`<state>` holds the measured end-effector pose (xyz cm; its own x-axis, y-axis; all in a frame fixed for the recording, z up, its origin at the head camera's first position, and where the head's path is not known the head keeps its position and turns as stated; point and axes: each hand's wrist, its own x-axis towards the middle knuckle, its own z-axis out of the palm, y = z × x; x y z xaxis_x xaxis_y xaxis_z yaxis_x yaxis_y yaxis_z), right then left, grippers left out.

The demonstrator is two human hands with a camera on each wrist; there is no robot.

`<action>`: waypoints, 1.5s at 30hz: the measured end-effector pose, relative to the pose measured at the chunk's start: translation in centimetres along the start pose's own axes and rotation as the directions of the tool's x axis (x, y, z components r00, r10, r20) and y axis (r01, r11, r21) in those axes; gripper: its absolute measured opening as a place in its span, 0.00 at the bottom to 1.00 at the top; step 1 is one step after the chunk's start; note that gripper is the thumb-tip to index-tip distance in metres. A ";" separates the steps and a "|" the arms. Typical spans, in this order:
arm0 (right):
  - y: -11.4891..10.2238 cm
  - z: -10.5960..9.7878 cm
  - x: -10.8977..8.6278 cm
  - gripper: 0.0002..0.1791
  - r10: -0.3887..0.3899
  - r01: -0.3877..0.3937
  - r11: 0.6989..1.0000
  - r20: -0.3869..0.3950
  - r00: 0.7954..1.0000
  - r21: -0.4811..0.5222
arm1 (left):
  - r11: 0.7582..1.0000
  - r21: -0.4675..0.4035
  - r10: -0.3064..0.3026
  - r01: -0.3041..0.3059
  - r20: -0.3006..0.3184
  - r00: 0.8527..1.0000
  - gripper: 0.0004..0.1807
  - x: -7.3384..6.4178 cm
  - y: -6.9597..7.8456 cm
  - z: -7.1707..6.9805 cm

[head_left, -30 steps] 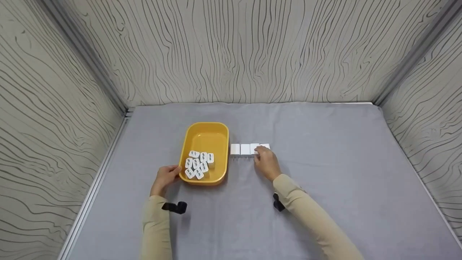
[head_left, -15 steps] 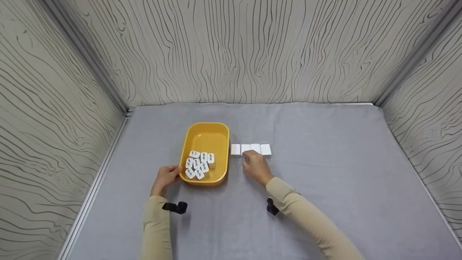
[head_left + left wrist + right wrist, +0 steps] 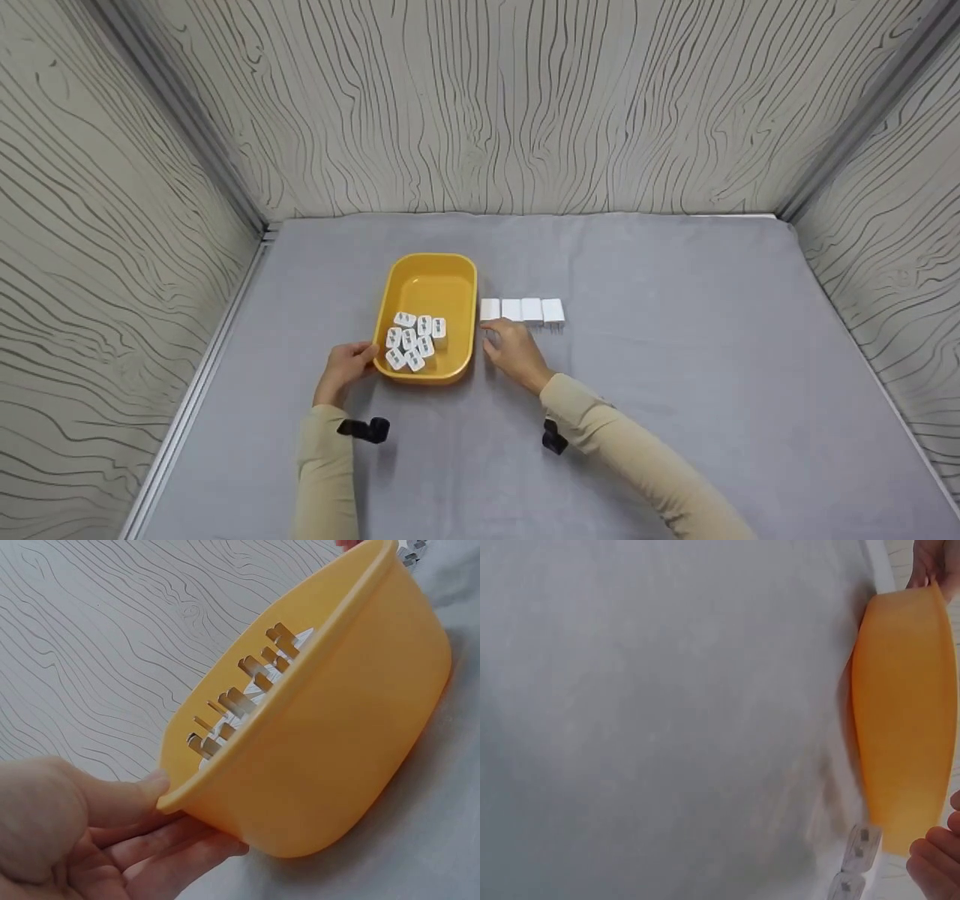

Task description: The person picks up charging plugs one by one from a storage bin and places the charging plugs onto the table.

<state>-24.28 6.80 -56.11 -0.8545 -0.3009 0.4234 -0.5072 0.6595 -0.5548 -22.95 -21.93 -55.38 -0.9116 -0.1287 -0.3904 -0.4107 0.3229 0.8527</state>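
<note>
My left hand pinches the rim of a yellow plastic basin at its near left corner. In the left wrist view its thumb lies on the rim and the fingers are underneath. Several white plug adapters stand in the basin's near part, metal prongs upward. Right of the basin, more white adapters lie side by side in a row, prongs toward me. My right hand is at the front of the row's left end, with thumb and index finger apart. In the right wrist view its fingers hold nothing, close to an adapter.
A grey cloth covers the table. Patterned panels stand at the back and both sides, joined by grey metal posts. The basin's wall is just left of the row.
My right hand has moved left along the row of adapters, from its right end to its left end. The left hand and the basin have stayed in place.
</note>
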 end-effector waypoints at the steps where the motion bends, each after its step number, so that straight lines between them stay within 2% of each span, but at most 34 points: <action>1: -0.3 0.0 0.1 0.11 0.001 -0.001 1.000 0.004 1.000 0.016 | 1.000 -0.012 0.001 -0.001 -0.002 1.000 0.20 0.0 0.0 0.0; 10: -2.4 0.6 0.6 0.11 -0.013 0.013 0.999 0.001 1.000 0.040 | 1.000 0.028 -0.010 0.010 -0.012 1.000 0.21 0.0 0.1 0.0; 17: -3.8 1.3 0.8 0.14 0.044 -0.047 0.993 0.037 0.998 0.109 | 1.000 0.019 -0.018 0.019 -0.005 1.000 0.21 0.2 -0.1 0.0; 21: -4.5 2.0 0.9 0.15 0.084 -0.091 0.980 0.046 0.995 0.177 | 1.000 0.006 -0.019 0.019 -0.012 1.000 0.21 0.2 -0.1 0.0; 28: -5.4 3.1 1.5 0.17 0.166 -0.176 0.957 0.064 0.984 0.229 | 1.000 0.000 -0.002 0.002 -0.010 1.000 0.20 0.0 0.0 0.0; 33: -6.1 3.7 2.4 0.20 0.277 -0.294 0.918 0.099 0.956 0.267 | 1.000 -0.019 -0.022 0.021 -0.021 1.000 0.20 -0.1 0.0 -0.1; 37: -6.5 3.9 3.0 0.24 0.370 -0.397 0.872 0.146 0.917 0.286 | 1.000 -0.005 -0.024 0.024 -0.017 1.000 0.20 0.1 0.0 -0.1; 40: -6.7 4.1 3.2 0.25 0.405 -0.440 0.848 0.175 0.897 0.296 | 1.000 0.008 -0.029 0.029 -0.018 0.999 0.20 0.2 0.0 0.0; 45: -6.8 4.6 3.5 0.18 0.412 -0.452 0.852 0.194 0.890 0.263 | 1.000 0.029 -0.007 0.007 -0.017 1.000 0.20 0.0 0.1 0.1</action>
<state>-24.34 -1.90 -54.19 -0.9915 -0.1295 0.0097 -0.0758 0.5169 -0.8527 -23.00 -21.79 -55.31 -0.9090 -0.1468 -0.3902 -0.4167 0.3490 0.8394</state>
